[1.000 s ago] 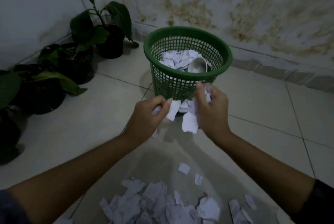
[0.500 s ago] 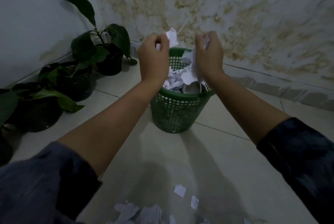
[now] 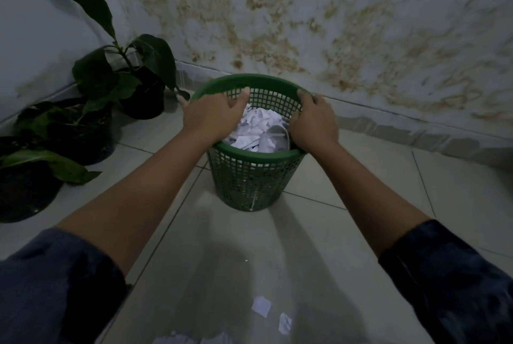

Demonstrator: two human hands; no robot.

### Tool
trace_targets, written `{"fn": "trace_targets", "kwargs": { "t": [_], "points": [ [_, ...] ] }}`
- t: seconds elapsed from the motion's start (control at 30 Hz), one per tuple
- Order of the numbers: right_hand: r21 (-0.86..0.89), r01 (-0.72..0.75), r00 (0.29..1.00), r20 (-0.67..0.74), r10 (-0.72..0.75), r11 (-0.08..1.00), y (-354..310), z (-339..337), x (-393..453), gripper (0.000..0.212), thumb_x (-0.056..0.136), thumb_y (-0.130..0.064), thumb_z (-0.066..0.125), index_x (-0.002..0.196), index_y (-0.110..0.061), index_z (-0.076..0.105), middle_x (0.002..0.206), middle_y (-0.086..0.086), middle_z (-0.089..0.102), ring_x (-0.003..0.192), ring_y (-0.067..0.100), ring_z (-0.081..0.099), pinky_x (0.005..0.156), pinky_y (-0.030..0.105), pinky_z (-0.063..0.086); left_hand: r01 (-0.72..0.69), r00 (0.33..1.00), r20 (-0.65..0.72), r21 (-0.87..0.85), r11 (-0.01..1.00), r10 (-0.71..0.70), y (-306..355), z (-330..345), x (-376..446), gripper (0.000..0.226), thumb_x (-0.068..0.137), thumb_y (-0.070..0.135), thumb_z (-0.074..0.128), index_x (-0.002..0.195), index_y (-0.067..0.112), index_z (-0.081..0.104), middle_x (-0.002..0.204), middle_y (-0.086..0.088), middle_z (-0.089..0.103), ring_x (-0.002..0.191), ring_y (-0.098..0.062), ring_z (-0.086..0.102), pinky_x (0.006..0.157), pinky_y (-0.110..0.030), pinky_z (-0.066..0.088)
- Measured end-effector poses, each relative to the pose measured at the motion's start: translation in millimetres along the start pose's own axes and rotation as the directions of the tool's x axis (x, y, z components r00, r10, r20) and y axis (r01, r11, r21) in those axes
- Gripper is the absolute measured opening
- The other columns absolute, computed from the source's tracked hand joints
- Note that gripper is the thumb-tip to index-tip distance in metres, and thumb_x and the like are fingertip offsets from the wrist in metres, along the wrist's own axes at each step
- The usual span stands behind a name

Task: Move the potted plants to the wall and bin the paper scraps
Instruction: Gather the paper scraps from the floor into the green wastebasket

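Both hands' grip on green basket [image 3: 249,177] rim, left hand [image 3: 211,119], right hand [image 3: 312,121], paper scraps [image 3: 258,130] inside

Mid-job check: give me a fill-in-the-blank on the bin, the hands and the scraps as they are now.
1. Both hands, left hand and right hand, are at the rim of the ____ bin.
2. The bin holds white ____.
3. Loose scraps lie on the ____.
4. The plants stand to the bin's ____.

Missing: green; paper; floor; left
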State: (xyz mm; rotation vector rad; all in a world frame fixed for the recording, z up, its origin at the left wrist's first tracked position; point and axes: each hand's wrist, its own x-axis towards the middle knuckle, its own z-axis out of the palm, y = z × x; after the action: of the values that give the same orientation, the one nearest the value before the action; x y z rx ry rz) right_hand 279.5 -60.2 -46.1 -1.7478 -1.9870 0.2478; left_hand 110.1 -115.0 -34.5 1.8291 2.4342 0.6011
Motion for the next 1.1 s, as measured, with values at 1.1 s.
{"fn": "trace_targets", "kwargs": {
  "t": [1.1],
  "points": [
    [-0.008,0.162,0.898,0.415,-0.144,0.987,25.5,-75.6,-80.4,0.072,0.088,-0.014,0.058,0.148,-0.008,0.019,0.158,0.012,0.001,0.136,0.037,0.021,0.109,0.04,0.031,-0.067,0.985,0.151,-0.135,0.989,0.087,2.0,-23.5,-87.3,0.081,0.063,0.086,0.005,0.079,0.044,0.073,0.082,0.009,0.066,0.08,-0.011,0.055,0.099,-0.045,0.038]
  ]
}}
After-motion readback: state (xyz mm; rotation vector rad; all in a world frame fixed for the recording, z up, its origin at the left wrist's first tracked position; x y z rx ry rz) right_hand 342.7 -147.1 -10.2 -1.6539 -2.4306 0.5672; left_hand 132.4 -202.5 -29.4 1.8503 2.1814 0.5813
